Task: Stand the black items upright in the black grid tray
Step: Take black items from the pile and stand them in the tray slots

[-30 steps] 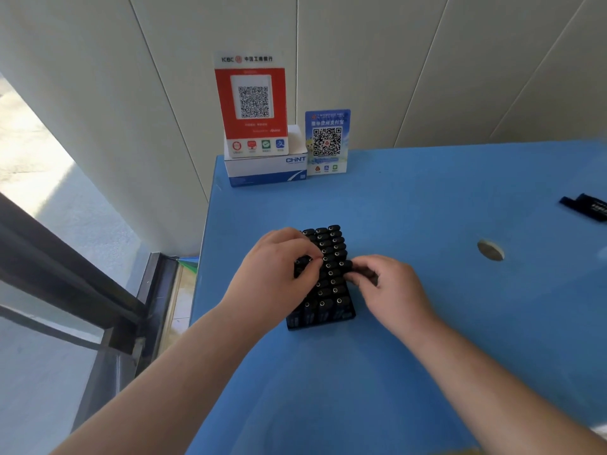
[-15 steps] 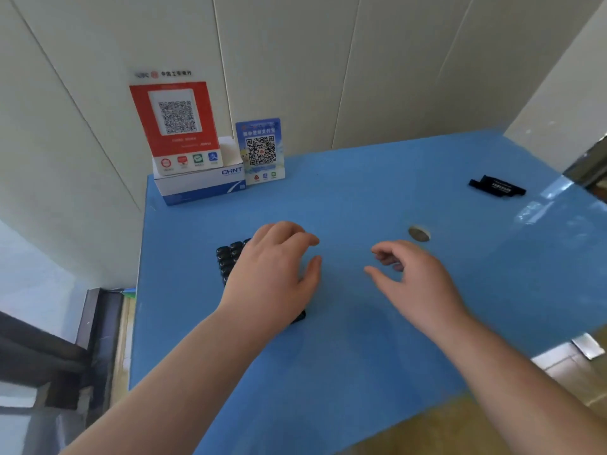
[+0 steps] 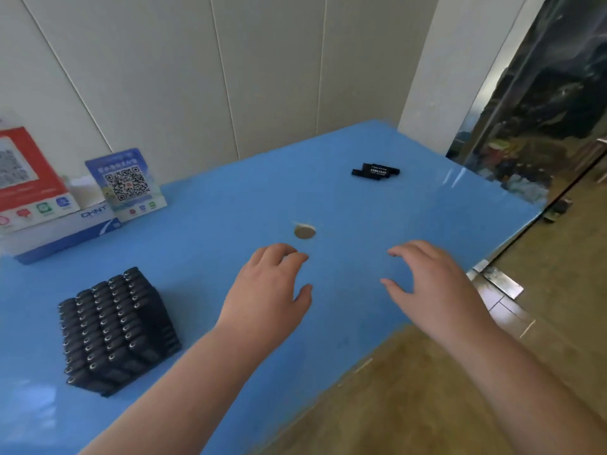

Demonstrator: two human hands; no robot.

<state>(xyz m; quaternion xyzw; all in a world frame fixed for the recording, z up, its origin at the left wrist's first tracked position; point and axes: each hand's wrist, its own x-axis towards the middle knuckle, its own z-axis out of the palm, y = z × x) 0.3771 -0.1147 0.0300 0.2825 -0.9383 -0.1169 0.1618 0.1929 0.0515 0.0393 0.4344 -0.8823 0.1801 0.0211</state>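
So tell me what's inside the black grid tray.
The black grid tray is packed with upright black items, silver-ringed tops showing in rows. They hide its cells and floor, so any empty slot cannot be seen.

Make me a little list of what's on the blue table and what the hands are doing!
table: blue, round hole in the middle
tray: black, near left, full of upright black items
loose items: small black pile, lying flat at far right
signs: red and blue QR signs by the wall, on a white box
left hand: open, empty
right hand: open, empty
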